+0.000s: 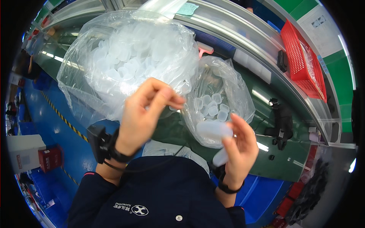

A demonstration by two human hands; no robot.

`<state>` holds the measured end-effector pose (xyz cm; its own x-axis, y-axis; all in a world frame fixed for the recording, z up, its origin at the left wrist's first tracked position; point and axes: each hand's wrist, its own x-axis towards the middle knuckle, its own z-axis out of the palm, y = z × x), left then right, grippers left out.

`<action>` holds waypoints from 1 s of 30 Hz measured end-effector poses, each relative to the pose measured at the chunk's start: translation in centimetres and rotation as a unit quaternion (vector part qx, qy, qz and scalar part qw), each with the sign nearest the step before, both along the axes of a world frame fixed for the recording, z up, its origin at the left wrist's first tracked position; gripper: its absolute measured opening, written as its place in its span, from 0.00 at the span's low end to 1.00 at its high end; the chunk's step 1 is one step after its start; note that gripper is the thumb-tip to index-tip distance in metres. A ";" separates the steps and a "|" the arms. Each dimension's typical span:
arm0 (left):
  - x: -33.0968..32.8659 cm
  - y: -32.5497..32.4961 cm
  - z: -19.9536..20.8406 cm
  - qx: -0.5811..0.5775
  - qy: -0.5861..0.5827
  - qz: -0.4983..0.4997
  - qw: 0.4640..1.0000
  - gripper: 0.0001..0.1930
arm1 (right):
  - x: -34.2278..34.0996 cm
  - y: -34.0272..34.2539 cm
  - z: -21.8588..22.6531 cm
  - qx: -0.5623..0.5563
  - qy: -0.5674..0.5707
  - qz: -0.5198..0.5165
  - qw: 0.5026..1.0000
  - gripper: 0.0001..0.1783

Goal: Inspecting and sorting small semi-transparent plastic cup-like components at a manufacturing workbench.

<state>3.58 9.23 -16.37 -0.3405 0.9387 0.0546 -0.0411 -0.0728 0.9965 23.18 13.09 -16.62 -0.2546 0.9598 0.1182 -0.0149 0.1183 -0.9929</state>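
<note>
My right hand (243, 146) grips a blurred, translucent white plastic piece (213, 129) between thumb and fingers, over the near edge of the smaller clear bag (243, 97). A second whitish rounded piece (220, 157) shows beside that palm; whether the hand holds it is unclear. My left hand (146, 106) is closed in a pinch in front of the larger clear bag (76, 62), its fingertips smeared by motion. Anything between them is too small to make out. Many frosted plastic pieces (129, 68) fill the larger bag. Inside the smaller one lie several small squarish pieces (212, 110).
A dark green table (289, 159) carries both bags. A pink-handled tool (205, 49) lies behind them. To the right are a black strapped device (280, 127) and a red basket (300, 62) on a metal rail. A blue bin (262, 193) stands beside me at lower right.
</note>
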 end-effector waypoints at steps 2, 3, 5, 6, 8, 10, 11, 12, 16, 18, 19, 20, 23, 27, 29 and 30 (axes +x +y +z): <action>-4.2 0.8 -2.3 -0.061 0.105 0.067 0.990 0.06 | -0.1 2.8 -3.3 -0.015 -0.081 -0.060 0.995 0.19; -6.2 0.9 -3.5 -0.101 0.156 0.092 0.978 0.06 | 0.3 4.0 -5.0 -0.001 -0.148 -0.056 0.987 0.17; -8.8 1.5 -5.7 -0.061 0.385 0.158 0.907 0.10 | 0.3 5.9 -8.3 0.023 -0.193 -0.061 0.979 0.17; -9.7 1.8 -6.8 -0.019 0.587 0.209 0.782 0.14 | 0.4 6.5 -9.5 0.045 -0.240 -0.073 0.967 0.17; -11.9 2.0 -10.0 -0.076 0.624 0.200 0.751 0.19 | 0.4 7.3 -11.8 0.044 -0.246 -0.054 0.967 0.17; -12.4 2.3 -10.3 -0.138 0.658 0.190 0.716 0.24 | 0.2 7.7 -12.2 0.041 -0.252 -0.032 0.966 0.17; -12.4 2.4 -10.3 -0.182 0.639 0.166 0.728 0.24 | 0.2 7.7 -12.1 0.026 -0.272 -0.026 0.962 0.18; -12.3 2.5 -10.1 -0.228 0.619 0.142 0.738 0.24 | 0.1 7.6 -12.0 0.009 -0.291 -0.020 0.956 0.19; -12.0 3.5 -10.1 -0.240 0.649 0.139 0.709 0.22 | 0.3 7.2 -10.9 0.019 -0.223 -0.037 0.974 0.18; -12.7 3.8 -11.0 -0.219 0.663 0.176 0.694 0.20 | 0.2 6.8 -10.0 0.024 -0.200 -0.037 0.979 0.17; -12.5 3.8 -11.1 -0.215 0.671 0.192 0.683 0.16 | 0.2 6.4 -9.5 0.030 -0.177 -0.032 0.983 0.16; -12.5 3.9 -10.8 -0.212 0.671 0.186 0.686 0.16 | 0.1 6.0 -9.1 0.028 -0.180 -0.039 0.983 0.16; -13.0 4.0 -10.6 -0.199 0.682 0.169 0.683 0.09 | -0.3 5.0 -7.5 -0.008 -0.113 -0.012 0.993 0.15; -13.4 4.2 -10.3 -0.156 0.653 0.219 0.708 0.08 | -0.3 4.2 -6.1 -0.045 -0.037 0.021 0.998 0.14; -12.9 4.0 -9.5 -0.131 0.657 0.227 0.706 0.10 | -0.4 4.0 -5.4 -0.060 -0.020 0.026 0.998 0.14; -12.7 3.6 -9.0 -0.104 0.658 0.231 0.709 0.11 | -0.3 3.8 -4.9 -0.073 -0.009 0.026 0.997 0.14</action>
<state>-9.08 12.87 -25.41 -0.3962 0.7778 0.4880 0.9151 0.3782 0.1402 22.88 16.85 -21.49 -0.3055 0.9518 -0.0267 0.0003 -0.0280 -0.9996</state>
